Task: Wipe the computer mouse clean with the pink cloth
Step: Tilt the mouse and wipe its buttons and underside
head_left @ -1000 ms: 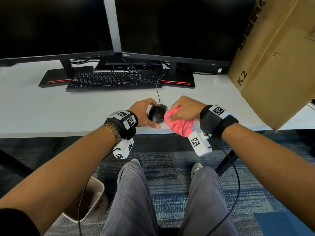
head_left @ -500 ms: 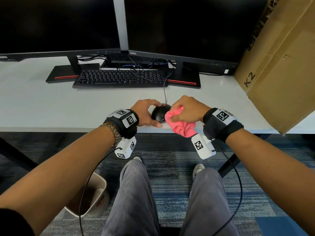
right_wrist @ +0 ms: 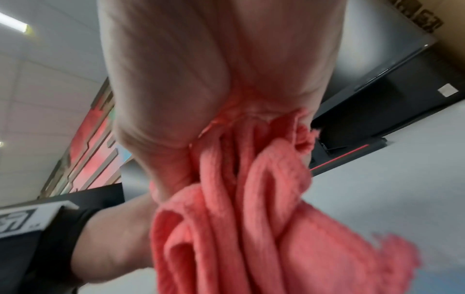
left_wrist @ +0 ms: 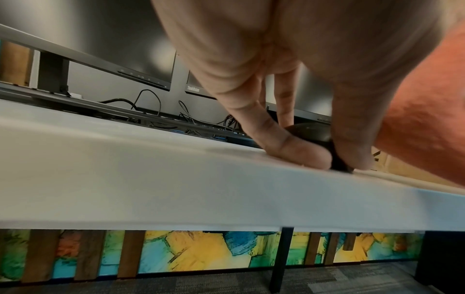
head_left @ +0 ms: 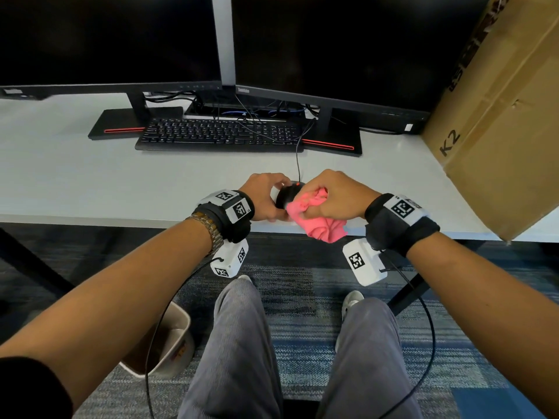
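Mouse (head_left: 289,195) sits near the tabletop (head_left: 90,189) front edge, pinched by the left hand (head_left: 266,201); the right hand (head_left: 335,196) clutches the bunched pink cloth (head_left: 314,216) against it. Wiping looks underway, not finished.

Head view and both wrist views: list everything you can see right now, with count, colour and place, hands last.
computer mouse: 1, black, near desk edge, between the hands
pink cloth: 1, pink, bunched against the mouse, hanging past the desk edge
desk: 1, white
keyboard: 1, black, behind the mouse
monitors: 2, black, back of desk
cardboard box: 1, brown, right end of desk
waste bin: 1, beige, on the floor below left
left hand: grips the mouse
right hand: grips the cloth
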`<action>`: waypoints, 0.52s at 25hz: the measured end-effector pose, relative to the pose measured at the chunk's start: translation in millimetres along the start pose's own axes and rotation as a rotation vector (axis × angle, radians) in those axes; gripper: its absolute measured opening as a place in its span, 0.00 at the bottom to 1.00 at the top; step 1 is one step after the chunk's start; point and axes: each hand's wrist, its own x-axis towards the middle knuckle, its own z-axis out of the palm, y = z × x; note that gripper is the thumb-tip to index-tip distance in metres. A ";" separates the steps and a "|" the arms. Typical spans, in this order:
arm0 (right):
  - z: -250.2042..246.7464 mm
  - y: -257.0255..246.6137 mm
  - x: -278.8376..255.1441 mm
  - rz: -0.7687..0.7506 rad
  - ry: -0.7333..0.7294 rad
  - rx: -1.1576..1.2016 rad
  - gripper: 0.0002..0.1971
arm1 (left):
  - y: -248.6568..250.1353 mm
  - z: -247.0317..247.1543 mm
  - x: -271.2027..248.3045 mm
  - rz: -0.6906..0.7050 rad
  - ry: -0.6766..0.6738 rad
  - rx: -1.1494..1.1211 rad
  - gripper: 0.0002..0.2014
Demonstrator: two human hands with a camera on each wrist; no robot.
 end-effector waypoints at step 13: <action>-12.4 1.1 18.3 0.019 0.141 -0.021 0.09 | -4.9 -9.6 -13.1 -0.127 0.123 -0.171 0.16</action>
